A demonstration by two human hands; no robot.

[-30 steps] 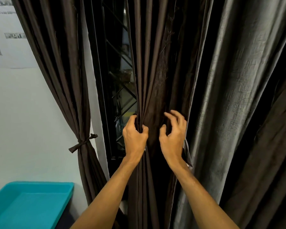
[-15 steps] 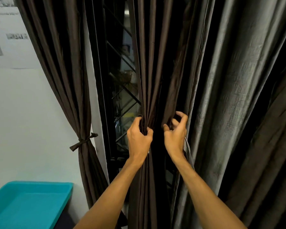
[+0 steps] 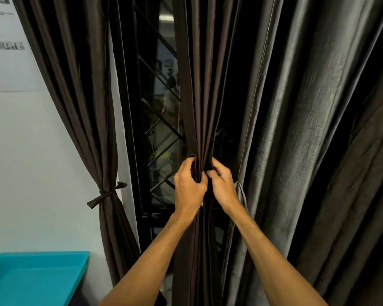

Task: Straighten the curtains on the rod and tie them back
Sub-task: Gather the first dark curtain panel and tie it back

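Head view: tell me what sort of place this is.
Likely a room indoors, beside a window: dark curtains hang before a black metal grille, next to a white wall with paper notices.

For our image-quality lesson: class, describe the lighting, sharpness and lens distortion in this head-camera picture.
Head view: uneven light, sheen on the grey curtain, window near black with faint reflections. Head view: left hand and right hand gripping the middle curtain are sharp; print on the wall paper is blurred. Head view: the wide lens bows edge folds.
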